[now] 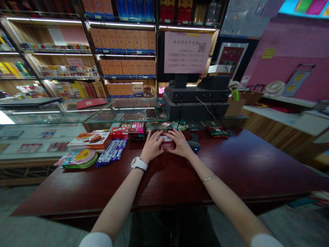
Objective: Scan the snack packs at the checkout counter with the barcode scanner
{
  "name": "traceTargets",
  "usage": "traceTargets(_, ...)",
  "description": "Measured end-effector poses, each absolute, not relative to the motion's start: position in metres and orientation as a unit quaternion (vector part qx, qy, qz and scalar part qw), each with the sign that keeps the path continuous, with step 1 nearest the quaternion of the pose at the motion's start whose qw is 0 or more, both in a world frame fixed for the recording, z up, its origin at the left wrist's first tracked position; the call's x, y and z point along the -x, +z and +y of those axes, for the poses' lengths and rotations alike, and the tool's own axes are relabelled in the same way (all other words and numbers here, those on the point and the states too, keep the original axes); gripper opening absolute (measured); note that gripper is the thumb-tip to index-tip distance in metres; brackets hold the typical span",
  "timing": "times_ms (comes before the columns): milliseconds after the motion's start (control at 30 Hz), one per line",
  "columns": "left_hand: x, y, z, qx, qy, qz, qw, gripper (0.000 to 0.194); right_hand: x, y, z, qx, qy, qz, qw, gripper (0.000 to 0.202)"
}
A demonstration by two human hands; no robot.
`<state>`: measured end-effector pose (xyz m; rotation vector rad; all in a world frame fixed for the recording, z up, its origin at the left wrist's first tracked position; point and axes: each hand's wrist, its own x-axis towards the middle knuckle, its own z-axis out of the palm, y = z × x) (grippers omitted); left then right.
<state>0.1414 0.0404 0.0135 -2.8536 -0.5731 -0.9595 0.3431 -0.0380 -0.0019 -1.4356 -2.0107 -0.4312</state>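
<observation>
Red packets (167, 145) sit held between the curved left hand (152, 146) and right hand (182, 144), apparently being squared up; even pressure seems called for next.

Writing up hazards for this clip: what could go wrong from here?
The left hand and right hand cover much of the small red packs, so a slipping pack might go unseen.
The right hand is close to the dark scanner and could knock it.
The blue-purple bars overlap loosely and might slide if the left arm sweeps that way.
</observation>
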Motion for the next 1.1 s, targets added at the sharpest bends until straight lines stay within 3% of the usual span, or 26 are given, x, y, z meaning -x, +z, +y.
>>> traceTargets(300, -0.139, 0.014, 0.043, 0.923, -0.327, -0.198, 0.049, 0.04, -0.341, 0.004, -0.041, 0.534, -0.129, -0.758, 0.351, 0.074)
traceTargets(467, -0.136, 0.016, 0.045, 0.918, -0.338, -0.205, 0.032, 0.04, -0.359, 0.015, -0.044, 0.538, -0.107, -0.71, 0.442, 0.049)
traceTargets(700, -0.136, 0.015, 0.047, 0.921, -0.327, -0.206, 0.037, 0.039, -0.424, 0.007, -0.058, 0.595, -0.064, -0.667, 0.444, 0.028)
traceTargets(867, -0.138, 0.011, 0.047, 0.922, -0.329, -0.2, 0.034, 0.041, -0.474, -0.008, -0.077, 0.646, -0.033, -0.642, 0.412, 0.031)
traceTargets(1100, -0.139, 0.01, 0.046, 0.926, -0.315, -0.206, 0.012, 0.041, -0.499, -0.029, -0.08, 0.648, -0.019, -0.678, 0.346, 0.055)
